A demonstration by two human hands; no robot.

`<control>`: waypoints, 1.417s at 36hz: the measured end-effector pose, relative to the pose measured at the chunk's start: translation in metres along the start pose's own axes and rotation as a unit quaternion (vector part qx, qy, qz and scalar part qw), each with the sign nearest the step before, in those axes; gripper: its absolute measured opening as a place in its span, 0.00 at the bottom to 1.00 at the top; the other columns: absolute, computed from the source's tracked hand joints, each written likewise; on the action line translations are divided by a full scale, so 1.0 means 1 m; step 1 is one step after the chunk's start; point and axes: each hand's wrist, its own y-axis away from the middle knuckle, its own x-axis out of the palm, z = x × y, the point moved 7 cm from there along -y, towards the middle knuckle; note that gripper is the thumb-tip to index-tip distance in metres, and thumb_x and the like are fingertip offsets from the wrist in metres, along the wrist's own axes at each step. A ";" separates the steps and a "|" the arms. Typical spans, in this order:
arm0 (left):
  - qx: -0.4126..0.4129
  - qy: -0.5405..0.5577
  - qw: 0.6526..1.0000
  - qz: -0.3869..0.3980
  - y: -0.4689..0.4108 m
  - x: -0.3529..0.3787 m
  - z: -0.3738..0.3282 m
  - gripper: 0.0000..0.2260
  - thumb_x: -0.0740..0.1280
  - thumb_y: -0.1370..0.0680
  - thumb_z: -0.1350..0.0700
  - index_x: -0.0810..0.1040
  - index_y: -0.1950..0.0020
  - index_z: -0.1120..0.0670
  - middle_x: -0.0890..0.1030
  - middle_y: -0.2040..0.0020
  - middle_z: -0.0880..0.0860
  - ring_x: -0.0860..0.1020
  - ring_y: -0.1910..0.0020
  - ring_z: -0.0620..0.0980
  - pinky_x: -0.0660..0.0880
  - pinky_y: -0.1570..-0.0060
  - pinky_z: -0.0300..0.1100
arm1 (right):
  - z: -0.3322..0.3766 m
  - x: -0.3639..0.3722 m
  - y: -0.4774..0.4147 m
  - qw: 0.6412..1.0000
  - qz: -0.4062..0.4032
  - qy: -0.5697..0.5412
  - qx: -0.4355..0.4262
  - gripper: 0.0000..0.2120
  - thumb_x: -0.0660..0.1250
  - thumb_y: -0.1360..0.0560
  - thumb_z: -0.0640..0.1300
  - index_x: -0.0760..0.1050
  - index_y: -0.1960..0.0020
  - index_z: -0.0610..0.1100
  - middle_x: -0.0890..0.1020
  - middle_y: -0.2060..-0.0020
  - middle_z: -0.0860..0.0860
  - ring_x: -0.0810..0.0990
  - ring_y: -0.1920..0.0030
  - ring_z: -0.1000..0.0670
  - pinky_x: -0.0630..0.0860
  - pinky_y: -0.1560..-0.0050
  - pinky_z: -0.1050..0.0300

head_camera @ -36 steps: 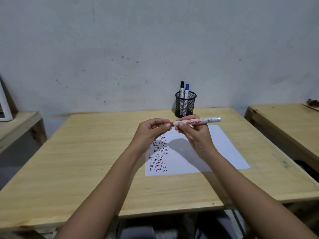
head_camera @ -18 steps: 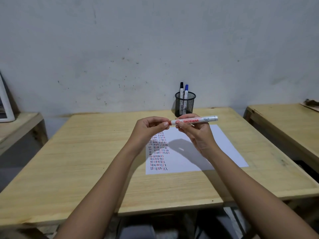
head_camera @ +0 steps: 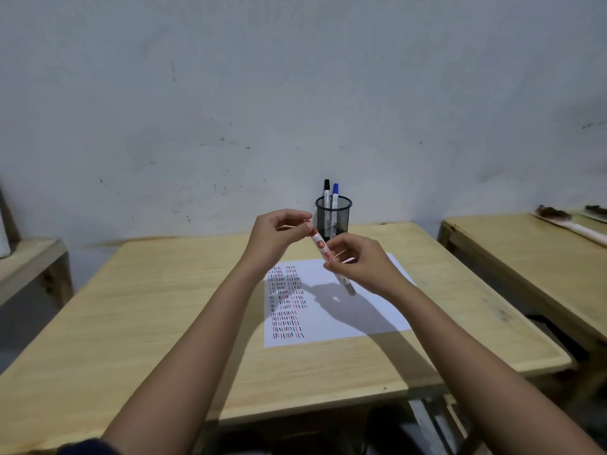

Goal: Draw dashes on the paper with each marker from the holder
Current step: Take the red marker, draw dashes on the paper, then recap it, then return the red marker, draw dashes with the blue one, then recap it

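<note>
A white marker with red print [head_camera: 321, 247] is held in the air above the paper, tilted steeply with its upper end toward the holder. My left hand [head_camera: 279, 236] pinches its upper, capped end. My right hand [head_camera: 359, 262] grips the barrel lower down, and the marker's lower end pokes out below those fingers. The white paper [head_camera: 368, 310] lies flat on the wooden table [head_camera: 164, 323], with columns of red, blue and black dashes [head_camera: 285, 302] down its left side. A black mesh holder [head_camera: 334, 218] stands behind the paper with a black-capped marker [head_camera: 326, 189] and a blue-capped marker [head_camera: 335, 192] in it.
The holder stands at the table's far edge, near a grey wall. A second wooden table [head_camera: 525, 257] stands to the right across a narrow gap, with a long object on its far end. Another wooden surface [head_camera: 26, 261] shows at the left.
The marker has swung from lying level between my hands to standing steeply. My left hand rose with the capped end and my right hand dropped lower on the barrel.
</note>
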 end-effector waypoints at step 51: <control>-0.060 -0.118 0.991 0.016 -0.177 0.053 0.156 0.29 0.78 0.41 0.47 0.73 0.43 0.47 0.79 0.43 0.50 0.78 0.44 0.47 0.76 0.41 0.51 | -0.098 -0.057 -0.216 0.975 -0.134 0.156 0.088 0.11 0.64 0.30 0.39 0.67 0.69 0.40 0.68 0.73 0.50 0.66 0.70 0.52 0.61 0.71 0.60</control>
